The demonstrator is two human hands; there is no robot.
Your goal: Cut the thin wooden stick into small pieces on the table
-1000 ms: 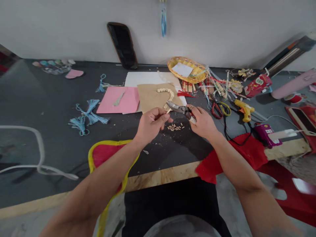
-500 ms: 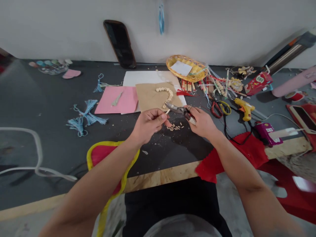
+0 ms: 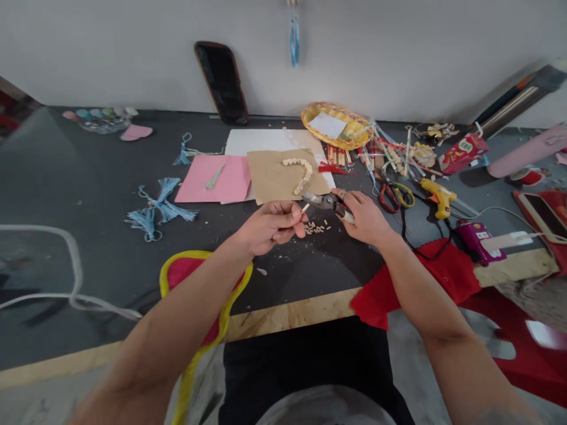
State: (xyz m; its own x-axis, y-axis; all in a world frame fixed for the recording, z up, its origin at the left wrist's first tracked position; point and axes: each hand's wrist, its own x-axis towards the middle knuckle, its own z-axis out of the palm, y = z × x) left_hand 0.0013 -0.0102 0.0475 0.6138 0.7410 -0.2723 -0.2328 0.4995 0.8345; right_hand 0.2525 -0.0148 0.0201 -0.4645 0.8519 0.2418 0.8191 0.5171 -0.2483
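My left hand (image 3: 275, 227) pinches a thin pale stick (image 3: 305, 208) between thumb and fingers, its short end sticking out to the right. A pair of cutters (image 3: 321, 201) is in my right hand (image 3: 363, 217), with the jaws pointing left, close to the stick's tip. Small cut pieces (image 3: 315, 228) lie on the dark table below and between my hands. Just beyond the jaws, a curved string of pale beads (image 3: 305, 171) rests on brown paper (image 3: 268, 174). Whether the jaws are parted is too small to tell.
Pink paper (image 3: 234, 186) and blue tassels (image 3: 163, 203) lie left. A phone (image 3: 221, 82) leans on the wall. A wicker basket (image 3: 354, 137), scissors (image 3: 390, 198), a yellow glue gun (image 3: 438, 198) and a pink bottle (image 3: 527, 152) stand or lie right. Red cloth (image 3: 443, 274) covers the front edge.
The cutters' jaws and the stick have come slightly apart, and the stick's tip now points up beside the jaws. The whole view has shifted slightly.
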